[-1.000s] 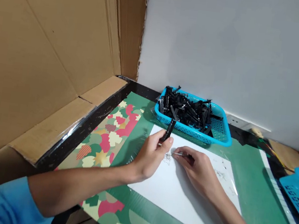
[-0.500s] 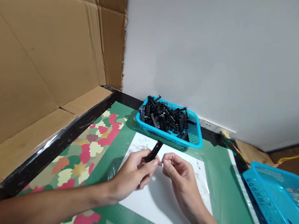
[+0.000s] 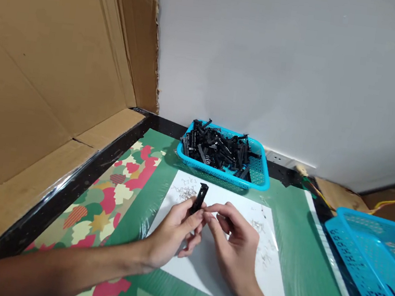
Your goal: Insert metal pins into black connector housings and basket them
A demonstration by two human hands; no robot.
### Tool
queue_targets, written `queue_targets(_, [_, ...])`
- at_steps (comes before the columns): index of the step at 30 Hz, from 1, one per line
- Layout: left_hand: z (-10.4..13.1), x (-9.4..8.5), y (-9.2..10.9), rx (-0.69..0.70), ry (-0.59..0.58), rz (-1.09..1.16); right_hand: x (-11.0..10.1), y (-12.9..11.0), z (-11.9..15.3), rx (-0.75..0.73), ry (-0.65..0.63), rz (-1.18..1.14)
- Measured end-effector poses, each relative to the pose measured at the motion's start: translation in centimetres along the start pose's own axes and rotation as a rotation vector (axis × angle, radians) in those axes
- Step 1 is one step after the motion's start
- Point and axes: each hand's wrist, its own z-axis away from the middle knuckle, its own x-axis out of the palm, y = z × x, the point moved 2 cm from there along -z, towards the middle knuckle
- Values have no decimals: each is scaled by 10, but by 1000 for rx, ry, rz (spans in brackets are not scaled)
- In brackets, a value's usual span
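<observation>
From where I watch, the step in hand looks like close fingertip work on 1 narrow black plastic part [image 3: 199, 198], held up over the white sheet [image 3: 204, 265] near its far edge, left of that edge's middle. My left hand [image 3: 177, 228] has its thumb and index finger closed around the part's lower end, the other fingers loosely curled. My right hand [image 3: 238, 241] brings thumb and index fingertips nearly together beside the left thumb, its remaining fingers bent; whether anything tiny sits in that pinch I cannot tell. I judge that the next move calls for a firm left grip and a light, precise right touch.

The part is slim, stiff-looking and dull black, with a small hooked tip and a pale opening near its top. Hair-thin wiry bits lie in 2 loose areas on the smooth sheet: a brownish tangle [image 3: 187, 193] by its far left corner, and a paler scatter [image 3: 258, 226] along its right edge. Under the sheet is a green mat [image 3: 299, 263], glossy as if covered in clear film.

Toward the tabletop's far edge, a perforated blue plastic basket [image 3: 223, 173] holds a jagged heap of black parts [image 3: 219, 146]. A second blue basket [image 3: 355, 246] stands past the mat's right edge.
</observation>
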Motion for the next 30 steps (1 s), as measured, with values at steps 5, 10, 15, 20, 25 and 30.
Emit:
queue_targets(5, [0,-2,-3,-37,1,6,0,6,8,-195,49,170])
queue_targets(10, [3,0,-4,-33,-26,-1,-5,6,13,-413,0,353])
queue_targets(15, [4,1,-2,-3,-9,-46,-9,3,14,-404,-72,308])
queue_targets(20, [4,-1,-3,-1,-73,-45,-20,7,8,-409,-173,272])
queue_targets(25, [4,-2,-2,-35,-83,-48,-34,11,8,-544,-183,422])
queue_targets(30, [4,-1,1,-59,-104,-33,-33,9,10,-586,-148,466])
